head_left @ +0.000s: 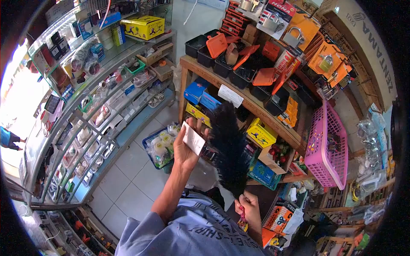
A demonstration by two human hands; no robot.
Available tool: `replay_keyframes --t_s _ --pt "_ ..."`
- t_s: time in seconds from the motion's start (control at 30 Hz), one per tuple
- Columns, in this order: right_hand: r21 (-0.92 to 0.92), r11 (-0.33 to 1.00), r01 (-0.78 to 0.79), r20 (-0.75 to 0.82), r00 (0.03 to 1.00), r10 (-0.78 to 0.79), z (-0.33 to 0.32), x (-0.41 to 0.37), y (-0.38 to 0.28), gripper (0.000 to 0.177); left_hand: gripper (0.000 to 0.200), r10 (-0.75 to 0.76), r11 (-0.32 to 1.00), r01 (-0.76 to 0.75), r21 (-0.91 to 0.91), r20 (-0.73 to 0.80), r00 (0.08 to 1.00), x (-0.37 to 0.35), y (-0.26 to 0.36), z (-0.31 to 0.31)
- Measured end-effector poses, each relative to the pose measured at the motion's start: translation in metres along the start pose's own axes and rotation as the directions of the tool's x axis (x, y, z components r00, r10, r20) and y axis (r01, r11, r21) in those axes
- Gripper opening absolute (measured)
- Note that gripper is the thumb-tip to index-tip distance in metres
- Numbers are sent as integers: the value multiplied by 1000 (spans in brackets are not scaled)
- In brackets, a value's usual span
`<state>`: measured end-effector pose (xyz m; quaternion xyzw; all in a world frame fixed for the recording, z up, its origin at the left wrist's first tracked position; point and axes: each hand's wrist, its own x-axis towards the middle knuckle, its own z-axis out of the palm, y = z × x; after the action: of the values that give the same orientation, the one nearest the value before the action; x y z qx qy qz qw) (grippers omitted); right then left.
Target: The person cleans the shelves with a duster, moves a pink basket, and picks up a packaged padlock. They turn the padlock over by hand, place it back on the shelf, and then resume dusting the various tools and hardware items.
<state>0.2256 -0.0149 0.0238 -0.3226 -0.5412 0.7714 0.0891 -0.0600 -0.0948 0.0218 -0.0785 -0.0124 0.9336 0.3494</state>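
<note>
My left hand (187, 150) is raised in front of my chest, its fingers wrapped round a small white box or card (193, 138) with faint print. Lower and to the right, my right hand (248, 206) is closed round the reddish handle of a black fluffy duster (228, 147). The duster points upward, its bristles just right of the white item and in front of the wooden shelf (273, 119).
Black bins with orange lids (217, 45) top the shelf. A pink basket (326, 149) stands at the right. Glass shelving (124, 128) lines the left. On the tiled floor (128, 179) sits a blue basket (149, 149) of wrapped goods. Part of another person (9, 138) shows far left.
</note>
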Motion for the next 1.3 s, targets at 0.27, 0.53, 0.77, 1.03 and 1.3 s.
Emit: replay_keyframes --t_s 0.27,0.53,0.77,1.03,1.3 --pt "-422 907 2 28 1000 11 -6 9 -1 31 94 -318 929 263 259 198 927 -2 12 -2" --pt "-365 931 1 48 999 17 2 28 17 30 91 -265 934 225 276 119 957 2 21 -14" --pt "-289 948 -131 55 987 153 -3 38 24 31 77 -290 922 202 330 245 925 2 32 -46" --pt "-557 829 39 44 999 -17 -17 53 9 32 68 -176 950 115 289 192 965 -3 26 -56" --pt "-598 789 139 89 990 -107 10 60 12 32 66 63 961 -1 275 -216 974 1 20 -31"
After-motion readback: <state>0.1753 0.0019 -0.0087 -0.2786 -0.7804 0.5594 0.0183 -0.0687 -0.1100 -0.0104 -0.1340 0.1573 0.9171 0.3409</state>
